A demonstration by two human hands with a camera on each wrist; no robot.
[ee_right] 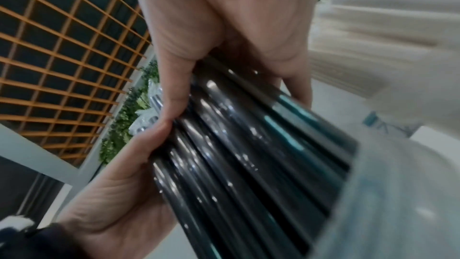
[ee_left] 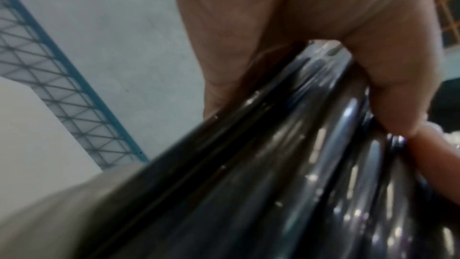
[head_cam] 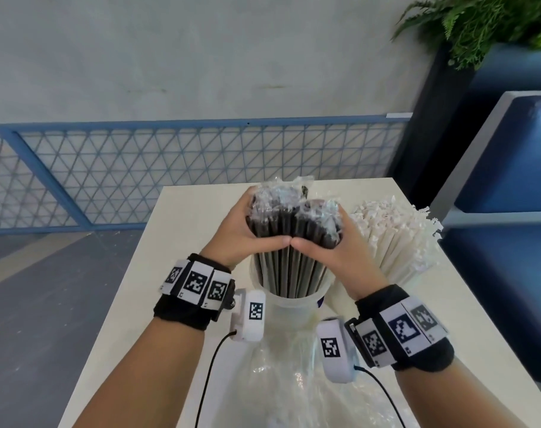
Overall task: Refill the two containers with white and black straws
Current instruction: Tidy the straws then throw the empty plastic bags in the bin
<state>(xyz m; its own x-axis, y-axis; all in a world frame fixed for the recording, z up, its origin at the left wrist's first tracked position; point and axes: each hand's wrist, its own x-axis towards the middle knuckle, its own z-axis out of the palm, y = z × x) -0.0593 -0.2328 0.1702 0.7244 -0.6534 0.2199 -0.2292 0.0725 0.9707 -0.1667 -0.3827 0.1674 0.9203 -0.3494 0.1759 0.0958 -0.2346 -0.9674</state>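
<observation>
The black straws (head_cam: pixel 289 242), each in clear wrap, stand bunched with their lower ends inside the translucent container (head_cam: pixel 289 307) on the bench (head_cam: pixel 182 242), likely gathered tight so they drop in together. The left hand (head_cam: pixel 247 236) and right hand (head_cam: pixel 325 245) both clasp the bundle, thumbs meeting. White straws (head_cam: pixel 399 239) stand just beside.

One head view from above, two wrist views pressed in close.

The head camera looks forward and down over both forearms at the pale rectangular desk (head_cam: pixel 198 211), with a blue lattice fence (head_cam: pixel 139 156) beyond. The left wrist camera looks up along the left hand (ee_left: pixel 311 32), very near the bundle of glossy black plastic-wrapped straws (ee_left: pixel 273 184). The right wrist camera sits equally close, facing across the same bundle (ee_right: pixel 248 155) to the left hand (ee_right: pixel 119 184). All three share this bundle (head_cam: pixel 294 230).
</observation>
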